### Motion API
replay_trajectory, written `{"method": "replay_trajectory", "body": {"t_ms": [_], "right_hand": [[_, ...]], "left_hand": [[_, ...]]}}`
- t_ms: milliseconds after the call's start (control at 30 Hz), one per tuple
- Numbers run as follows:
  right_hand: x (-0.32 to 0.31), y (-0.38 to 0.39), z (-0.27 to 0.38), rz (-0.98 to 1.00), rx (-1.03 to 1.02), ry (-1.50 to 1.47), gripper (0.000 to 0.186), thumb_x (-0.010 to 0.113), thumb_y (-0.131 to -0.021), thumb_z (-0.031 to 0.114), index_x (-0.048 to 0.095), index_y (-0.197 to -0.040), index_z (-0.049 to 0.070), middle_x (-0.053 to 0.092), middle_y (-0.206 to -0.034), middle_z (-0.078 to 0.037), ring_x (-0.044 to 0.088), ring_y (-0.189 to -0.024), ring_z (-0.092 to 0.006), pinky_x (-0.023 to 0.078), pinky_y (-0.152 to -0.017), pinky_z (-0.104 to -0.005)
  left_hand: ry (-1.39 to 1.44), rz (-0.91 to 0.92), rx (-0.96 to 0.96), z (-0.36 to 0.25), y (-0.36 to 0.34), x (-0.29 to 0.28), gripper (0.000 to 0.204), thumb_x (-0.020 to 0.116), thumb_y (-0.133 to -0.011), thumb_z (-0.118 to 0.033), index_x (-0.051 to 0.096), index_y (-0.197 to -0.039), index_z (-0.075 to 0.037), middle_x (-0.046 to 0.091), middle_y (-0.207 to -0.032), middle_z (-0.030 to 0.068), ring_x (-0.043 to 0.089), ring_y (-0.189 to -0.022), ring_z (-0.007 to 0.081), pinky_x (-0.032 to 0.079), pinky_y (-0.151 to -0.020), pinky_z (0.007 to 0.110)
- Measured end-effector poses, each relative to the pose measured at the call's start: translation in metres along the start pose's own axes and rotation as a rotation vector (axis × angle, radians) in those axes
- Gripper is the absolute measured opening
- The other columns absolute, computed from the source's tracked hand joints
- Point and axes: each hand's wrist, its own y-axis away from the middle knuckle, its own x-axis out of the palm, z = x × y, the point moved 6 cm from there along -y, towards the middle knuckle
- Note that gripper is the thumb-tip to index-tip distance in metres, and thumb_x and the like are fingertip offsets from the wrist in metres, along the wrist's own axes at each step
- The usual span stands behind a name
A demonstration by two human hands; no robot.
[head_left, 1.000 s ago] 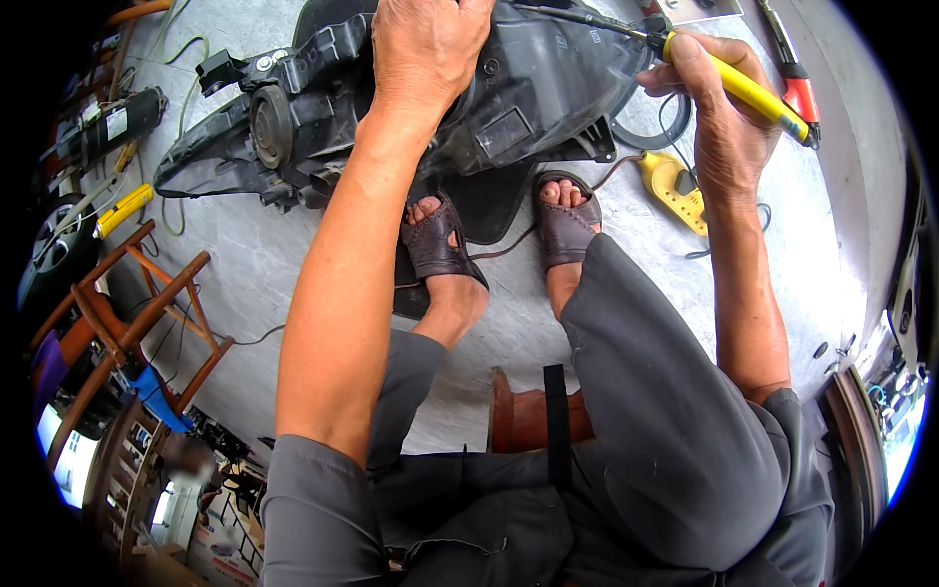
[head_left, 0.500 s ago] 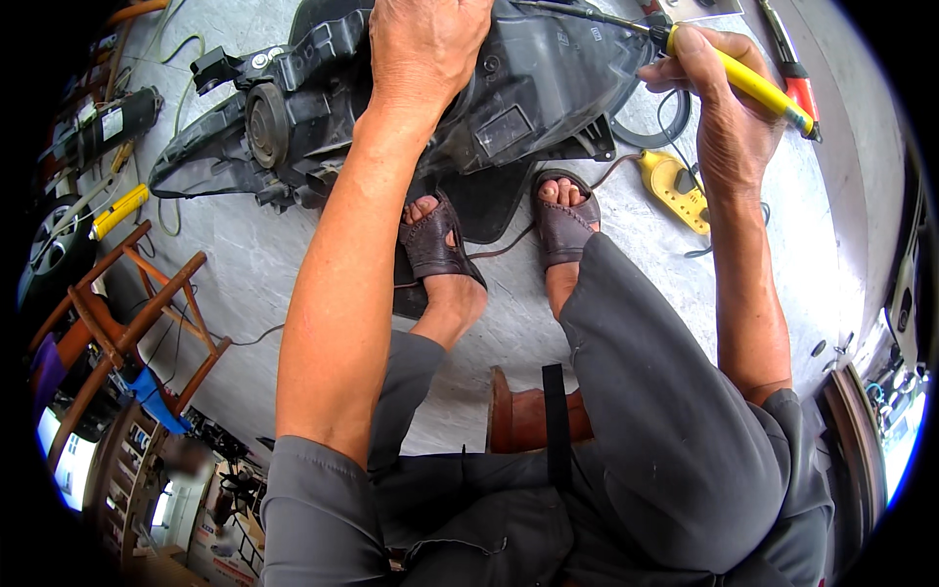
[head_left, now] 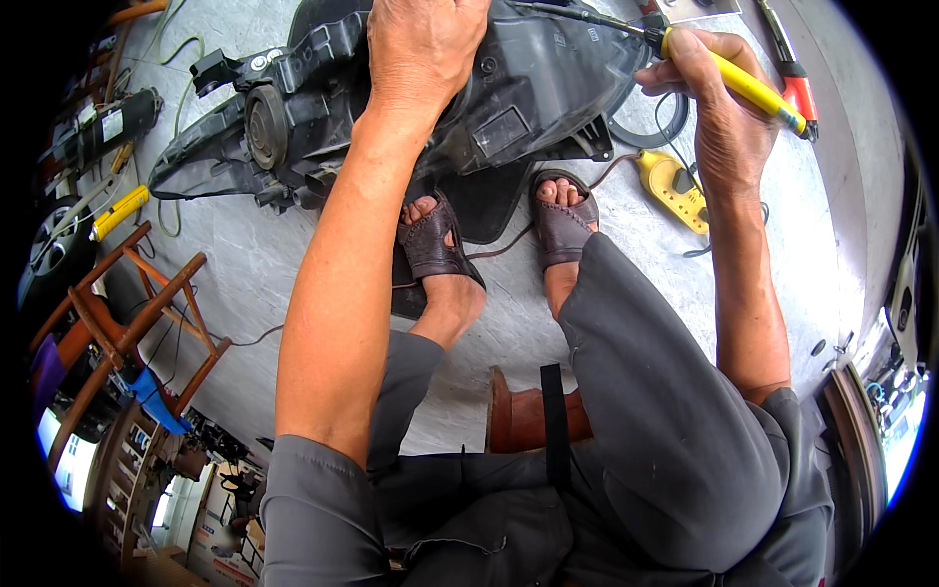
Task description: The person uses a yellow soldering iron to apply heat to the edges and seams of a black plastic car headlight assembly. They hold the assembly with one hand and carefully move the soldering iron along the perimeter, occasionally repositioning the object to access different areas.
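A black vehicle headlamp housing [head_left: 528, 93] lies across the top of the view, above my sandalled feet. My left hand [head_left: 421, 54] rests closed over its middle; the fingertips are cut off and what they grip is hidden. My right hand [head_left: 724, 112] is closed on a soldering-iron-like tool with a yellow handle [head_left: 743, 80], its long dark shaft lying over the housing's upper right part. A yellow power strip [head_left: 673, 191] with a cord is on the grey floor below that hand, near a dark ring [head_left: 641, 135].
A red-handled tool [head_left: 797, 98] lies at upper right. At left are a wooden-framed chair [head_left: 132, 313], a wheel [head_left: 49, 240], a yellow tube [head_left: 117, 212] and cables. A dark mat [head_left: 489, 210] is under the housing, and a reddish wooden seat [head_left: 538, 421] is beneath me.
The rear end of the yellow handle has shifted slightly upward with my right hand since a second ago. My left hand stays in nearly the same place on the housing.
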Motion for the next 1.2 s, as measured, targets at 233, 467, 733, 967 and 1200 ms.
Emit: {"method": "replay_trajectory", "body": {"t_ms": [233, 467, 733, 967, 1200], "right_hand": [[0.001, 0.005, 0.016, -0.052, -0.099, 0.025, 0.032, 0.076, -0.096, 0.034, 0.070, -0.108, 0.005, 0.078, -0.082, -0.009, 0.078, -0.081, -0.0187, 0.060, -0.092, -0.0380], [0.011, 0.008, 0.002, -0.065, 0.024, -0.043, 0.033, 0.074, -0.098, 0.032, 0.067, -0.111, 0.003, 0.078, -0.084, -0.011, 0.078, -0.082, -0.0204, 0.061, -0.089, -0.0354], [0.005, 0.006, -0.037, -0.024, 0.206, -0.337, 0.031, 0.072, -0.100, 0.028, 0.064, -0.114, 0.001, 0.074, -0.087, -0.013, 0.077, -0.084, -0.0233, 0.062, -0.080, -0.0316], [-0.003, -0.010, -0.075, 0.033, 0.290, -0.494, 0.031, 0.071, -0.100, 0.026, 0.064, -0.118, 0.002, 0.072, -0.092, -0.011, 0.076, -0.087, -0.0226, 0.060, -0.072, -0.0301], [-0.004, -0.012, -0.090, 0.020, 0.299, -0.504, 0.034, 0.071, -0.100, 0.026, 0.064, -0.122, 0.001, 0.072, -0.093, -0.010, 0.076, -0.089, -0.0236, 0.060, -0.074, -0.0306]], "left_hand": [[-0.020, 0.018, 0.051, -0.004, -0.001, -0.003, 0.020, 0.054, -0.100, -0.011, 0.052, -0.083, 0.000, 0.053, -0.073, 0.0266, 0.057, -0.070, 0.0501, 0.044, -0.059, 0.053], [0.056, 0.005, -0.006, -0.002, -0.001, -0.004, 0.017, 0.054, -0.098, -0.007, 0.051, -0.084, 0.001, 0.051, -0.073, 0.0244, 0.057, -0.068, 0.0478, 0.044, -0.057, 0.052], [-0.173, 0.003, 0.209, -0.009, 0.003, -0.004, 0.008, 0.056, -0.094, -0.001, 0.051, -0.088, 0.000, 0.052, -0.076, 0.0201, 0.058, -0.064, 0.0405, 0.046, -0.054, 0.049], [-0.184, 0.013, 0.186, -0.006, 0.003, -0.001, 0.008, 0.056, -0.094, -0.002, 0.051, -0.088, 0.000, 0.053, -0.077, 0.0202, 0.059, -0.064, 0.0402, 0.046, -0.055, 0.049], [0.074, -0.015, -0.083, -0.001, -0.001, -0.004, 0.017, 0.055, -0.098, -0.009, 0.053, -0.084, 0.001, 0.055, -0.075, 0.0269, 0.058, -0.068, 0.0476, 0.044, -0.057, 0.051]]}}
